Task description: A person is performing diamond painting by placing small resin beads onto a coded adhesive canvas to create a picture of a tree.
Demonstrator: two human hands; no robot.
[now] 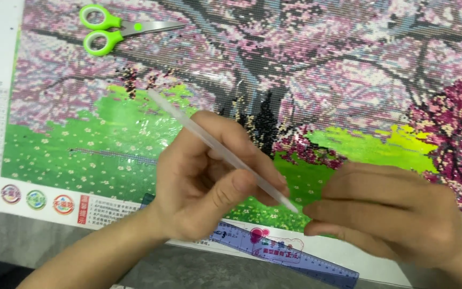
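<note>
Pen: white applicator pen (220, 147), slanting across the bead picture (348, 69), tip low and to the right.
Left hand: left hand (204, 182) pinching the pen mid-shaft, thumb pressing on top.
Right hand: right hand (386, 208) curled narrow, fingertips meeting the pen's tip.
Ruler: blue ruler (295, 257) lying on the picture's bottom border, under both hands.
Scissors: green scissors (113, 28) resting on the picture's top-left corner.
</note>
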